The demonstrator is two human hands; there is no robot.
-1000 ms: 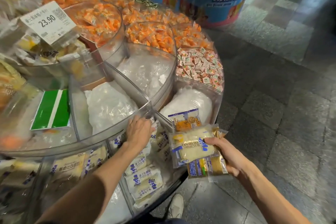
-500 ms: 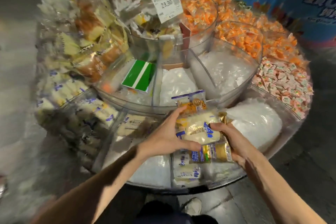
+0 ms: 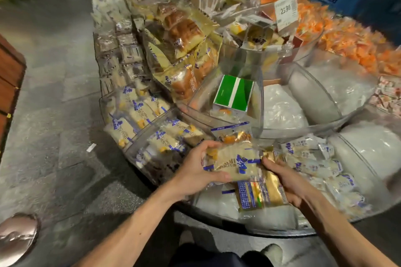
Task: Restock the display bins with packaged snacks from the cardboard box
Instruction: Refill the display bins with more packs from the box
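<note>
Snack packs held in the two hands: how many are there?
3. A white-and-blue pack on top, between left hand and right hand; a blue-edged pack behind it; a gold pack beneath. More may be hidden.

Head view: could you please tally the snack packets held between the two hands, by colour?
White packet with blue print: 1
Gold packet: 1
Blue-topped packet with golden-brown contents: 1
Total: 3
</note>
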